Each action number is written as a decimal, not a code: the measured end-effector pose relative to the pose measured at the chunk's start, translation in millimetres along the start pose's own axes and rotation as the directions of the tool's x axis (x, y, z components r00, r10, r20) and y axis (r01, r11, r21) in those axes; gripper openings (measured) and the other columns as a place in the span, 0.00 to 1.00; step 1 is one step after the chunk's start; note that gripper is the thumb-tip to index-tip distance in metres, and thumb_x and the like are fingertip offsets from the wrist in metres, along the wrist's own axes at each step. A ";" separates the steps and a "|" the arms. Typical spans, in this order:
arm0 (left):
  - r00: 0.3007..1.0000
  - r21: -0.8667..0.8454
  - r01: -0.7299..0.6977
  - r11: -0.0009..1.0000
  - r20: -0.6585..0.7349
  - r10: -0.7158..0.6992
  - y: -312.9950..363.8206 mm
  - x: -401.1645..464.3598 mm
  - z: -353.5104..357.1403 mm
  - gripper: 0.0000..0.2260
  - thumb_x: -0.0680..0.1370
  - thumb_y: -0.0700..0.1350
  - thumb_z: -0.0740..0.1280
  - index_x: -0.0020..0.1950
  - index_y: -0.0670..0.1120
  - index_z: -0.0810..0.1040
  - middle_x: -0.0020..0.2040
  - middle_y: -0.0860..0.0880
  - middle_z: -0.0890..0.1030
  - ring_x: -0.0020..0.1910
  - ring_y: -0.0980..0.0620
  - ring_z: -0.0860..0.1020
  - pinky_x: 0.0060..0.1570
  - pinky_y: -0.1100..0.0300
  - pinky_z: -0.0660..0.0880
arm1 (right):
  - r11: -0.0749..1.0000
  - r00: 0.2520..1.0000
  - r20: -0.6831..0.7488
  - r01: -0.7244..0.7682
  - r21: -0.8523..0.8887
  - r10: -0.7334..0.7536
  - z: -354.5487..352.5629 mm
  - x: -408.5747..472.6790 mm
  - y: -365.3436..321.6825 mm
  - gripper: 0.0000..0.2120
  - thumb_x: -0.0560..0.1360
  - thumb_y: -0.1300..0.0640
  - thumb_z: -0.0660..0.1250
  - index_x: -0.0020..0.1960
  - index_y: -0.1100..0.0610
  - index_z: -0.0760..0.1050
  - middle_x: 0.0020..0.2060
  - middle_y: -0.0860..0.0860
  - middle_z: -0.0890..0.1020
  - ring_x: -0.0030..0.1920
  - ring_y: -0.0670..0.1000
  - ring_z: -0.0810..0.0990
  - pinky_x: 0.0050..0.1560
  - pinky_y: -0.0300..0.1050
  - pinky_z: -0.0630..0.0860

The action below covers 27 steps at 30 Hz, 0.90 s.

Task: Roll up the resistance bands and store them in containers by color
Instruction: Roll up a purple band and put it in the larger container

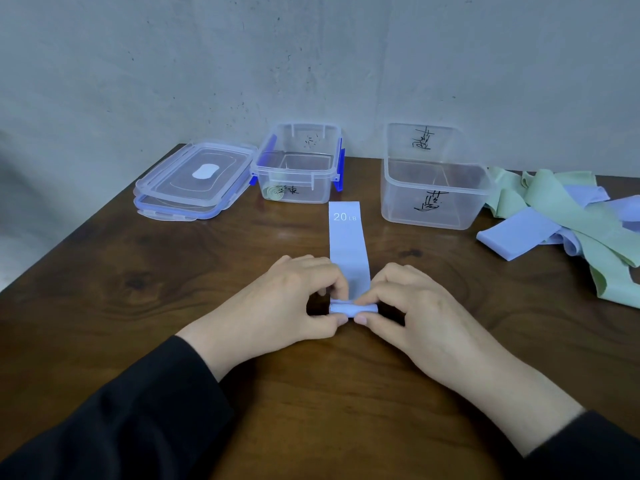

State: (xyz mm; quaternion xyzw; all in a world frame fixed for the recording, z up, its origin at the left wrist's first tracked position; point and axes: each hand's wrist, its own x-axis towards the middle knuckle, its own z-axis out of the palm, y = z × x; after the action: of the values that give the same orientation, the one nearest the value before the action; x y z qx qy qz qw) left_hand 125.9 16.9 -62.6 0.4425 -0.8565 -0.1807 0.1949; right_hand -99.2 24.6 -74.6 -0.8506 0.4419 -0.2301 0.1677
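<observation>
Two hands at the near middle of a dark wooden counter [104, 271], rolling a pale blue resistance band [348, 244]. The left hand [294, 299] and right hand [412, 306] meet at the band's near end, each pinching the small roll [353, 309] between thumb and curled fingertips; the thumbs lie on the near side of the roll, the fingers on top. The unrolled length runs straight away from the hands, flat on the counter, its far end printed "20 LB".

Beyond the hands, left of the band's far end, stands an open clear container with blue clips [298, 164], holding a rolled green band [274, 192] in its near left corner. Further left, two clear lids [194, 181] lie stacked. Beyond the right hand, just right of the band's far end, stands a second clear container [433, 188], marked with black handwriting. Far to the right of the right hand lies a loose heap of green bands [561, 206] and blue bands [516, 233], tangled together. Both forearms wear black sleeves [114, 424].
</observation>
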 end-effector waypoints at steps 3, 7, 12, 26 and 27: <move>1.000 0.035 -0.016 0.999 0.003 0.016 -1.3 0.5 -0.7 0.07 0.73 0.55 0.72 0.45 0.57 0.75 0.49 0.59 0.76 0.52 0.55 0.72 0.55 0.58 0.67 | 1.000 1.000 -0.005 0.001 -0.001 -0.001 0.0 2.9 0.1 0.09 0.77 0.45 0.66 0.53 0.44 0.82 0.45 0.40 0.73 0.51 0.44 0.73 0.50 0.42 0.73; 0.999 0.022 -0.003 1.000 0.034 0.002 -2.3 5.9 -3.6 0.06 0.74 0.53 0.72 0.45 0.58 0.75 0.49 0.60 0.77 0.53 0.56 0.72 0.58 0.56 0.66 | 0.999 1.000 0.005 0.018 -0.037 -0.018 0.4 4.3 0.1 0.09 0.78 0.45 0.64 0.54 0.45 0.81 0.44 0.39 0.73 0.49 0.44 0.73 0.49 0.41 0.73; 1.000 0.000 0.002 1.000 0.022 -0.002 -6.5 8.7 -4.3 0.04 0.74 0.52 0.72 0.46 0.55 0.79 0.48 0.59 0.79 0.52 0.56 0.74 0.59 0.59 0.65 | 0.999 1.000 -0.004 0.013 -0.045 -0.014 -0.7 4.6 -1.0 0.05 0.77 0.45 0.66 0.51 0.43 0.77 0.43 0.38 0.73 0.48 0.43 0.72 0.47 0.37 0.71; 0.998 -0.045 0.055 0.997 0.037 -0.053 -8.0 8.4 -4.2 0.08 0.73 0.53 0.74 0.48 0.58 0.78 0.46 0.62 0.77 0.54 0.60 0.72 0.53 0.72 0.62 | 0.999 1.000 0.006 -0.016 -0.038 0.017 -0.3 7.2 0.5 0.08 0.79 0.47 0.65 0.54 0.46 0.80 0.47 0.38 0.74 0.51 0.43 0.72 0.54 0.39 0.70; 0.999 -0.049 0.035 0.998 0.030 -0.033 -8.3 9.2 -3.7 0.06 0.74 0.52 0.74 0.47 0.57 0.79 0.45 0.61 0.78 0.54 0.59 0.73 0.55 0.71 0.62 | 0.999 1.000 0.005 -0.021 -0.033 0.021 -0.3 7.9 0.5 0.08 0.79 0.48 0.65 0.54 0.46 0.81 0.47 0.39 0.74 0.51 0.43 0.72 0.54 0.40 0.71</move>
State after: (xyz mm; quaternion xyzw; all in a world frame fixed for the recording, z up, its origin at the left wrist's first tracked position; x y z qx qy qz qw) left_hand 128.5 4.2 -61.8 0.4493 -0.8469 -0.2115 0.1901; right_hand -95.8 17.8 -72.7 -0.8492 0.4541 -0.2188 0.1572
